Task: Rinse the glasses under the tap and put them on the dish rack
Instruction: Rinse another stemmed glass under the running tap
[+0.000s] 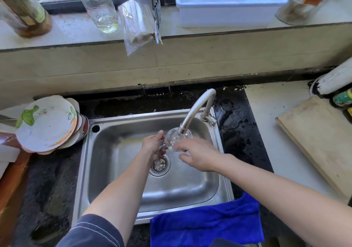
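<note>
**Glass goes under the tap**

Rinsing step: the left hand pinches a clear glass at the tap spout, above the sink. The right hand touches its near side, hold unclear. Next, likely: drain it, then find the rack, not plainly visible.

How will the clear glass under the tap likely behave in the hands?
The glass sits right under the tap spout, so it is probably wet and slippery. It looks thin and clear, so likely fragile against the steel sink. Its rounded body may roll if laid on its side.
</note>
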A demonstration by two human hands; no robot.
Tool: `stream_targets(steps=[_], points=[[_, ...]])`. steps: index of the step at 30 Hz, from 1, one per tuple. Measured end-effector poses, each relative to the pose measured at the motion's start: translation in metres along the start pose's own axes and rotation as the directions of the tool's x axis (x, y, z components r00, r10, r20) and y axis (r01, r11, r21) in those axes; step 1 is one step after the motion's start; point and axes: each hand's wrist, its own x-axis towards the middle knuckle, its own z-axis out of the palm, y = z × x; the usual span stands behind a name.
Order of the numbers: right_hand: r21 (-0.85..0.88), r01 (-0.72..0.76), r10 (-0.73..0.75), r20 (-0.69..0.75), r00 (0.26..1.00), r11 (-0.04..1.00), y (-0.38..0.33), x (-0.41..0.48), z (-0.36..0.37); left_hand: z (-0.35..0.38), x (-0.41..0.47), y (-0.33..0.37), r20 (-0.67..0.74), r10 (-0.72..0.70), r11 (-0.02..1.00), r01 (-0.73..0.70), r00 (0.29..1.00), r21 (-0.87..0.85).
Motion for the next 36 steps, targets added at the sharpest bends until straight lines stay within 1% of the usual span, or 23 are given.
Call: stream_targets(steps=[2,4,6,8,10,12,14,17,19,21,23,25,27,28,30,32,34,36], points=[[0.032,-0.031,0.03,0.022,0.999,0.999,0.011,-0.004,-0.004,-0.005,0.002,0.0,-0.027,0.024,1.0,-0.025,0.999,-0.011],[0.017,-0.046,0.046,-0.015,0.999,0.999,0.011,-0.001,-0.005,-0.001,-0.001,-0.002,-0.033,0.037,0.999,-0.037,0.999,-0.025],[0.024,-0.031,0.032,-0.04,0.999,0.999,0.0,0.004,-0.001,0.007,-0.005,-0.002,-0.026,0.034,0.997,-0.035,0.999,-0.061],[0.066,-0.017,0.018,-0.013,1.0,0.998,-0.001,0.001,0.001,0.007,-0.006,0.0,-0.043,0.039,0.995,-0.042,0.998,-0.085],[0.109,-0.057,0.054,0.028,0.998,0.992,0.01,-0.004,-0.005,0.002,-0.003,0.001,-0.05,0.05,0.994,-0.054,0.998,-0.091],[0.057,-0.094,0.094,-0.004,0.996,0.994,0.014,-0.002,-0.009,0.003,-0.004,-0.002,-0.032,0.06,0.993,-0.063,0.998,-0.103],[0.037,-0.076,0.078,-0.06,0.995,0.996,0.004,0.002,-0.006,0.009,-0.006,-0.004,-0.022,0.06,0.988,-0.062,0.998,-0.138],[0.141,-0.019,0.023,-0.032,0.999,0.99,0.001,0.0,0.0,0.007,-0.005,-0.001,0.0,0.06,0.98,-0.059,0.998,-0.189],[0.165,-0.061,0.064,-0.01,0.998,0.984,0.013,-0.003,-0.005,-0.002,-0.002,0.0,0.056,0.039,0.98,-0.027,0.998,-0.197],[0.166,-0.084,0.09,-0.033,0.995,0.983,0.022,-0.002,-0.012,-0.011,0.001,-0.003,0.143,-0.043,0.982,0.068,0.989,-0.177],[0.113,-0.013,0.019,-0.059,0.998,0.994,0.024,0.001,-0.017,-0.019,0.003,-0.003,0.234,-0.153,0.977,0.182,0.96,-0.109],[-0.021,0.09,-0.09,-0.032,0.995,0.996,0.025,0.001,-0.02,-0.023,0.003,0.002,0.298,-0.272,0.961,0.272,0.915,0.044],[-0.118,0.132,-0.132,0.005,0.991,0.984,0.024,0.001,-0.024,-0.02,0.001,0.006,0.307,-0.355,0.929,0.297,0.883,0.222],[-0.134,0.129,-0.13,0.001,0.991,0.982,0.021,0.002,-0.027,-0.015,-0.001,0.005,0.28,-0.356,0.917,0.275,0.892,0.289],[-0.113,0.084,-0.089,-0.037,0.995,0.99,0.007,0.006,-0.028,-0.004,-0.003,0.001,0.212,-0.287,0.927,0.215,0.934,0.307],[-0.026,0.0,-0.001,-0.034,0.999,1.0,-0.005,0.007,-0.021,-0.002,0.002,-0.006,0.123,-0.176,0.968,0.15,0.977,0.201],[0.069,-0.024,0.021,0.033,0.999,0.997,-0.004,0.003,-0.008,-0.006,0.009,-0.013,0.068,-0.109,0.993,0.105,0.992,0.059],[0.083,-0.06,0.054,0.074,0.996,0.995,0.002,0.002,-0.001,-0.007,0.007,-0.016,0.039,-0.066,0.998,0.067,0.997,-0.01]])
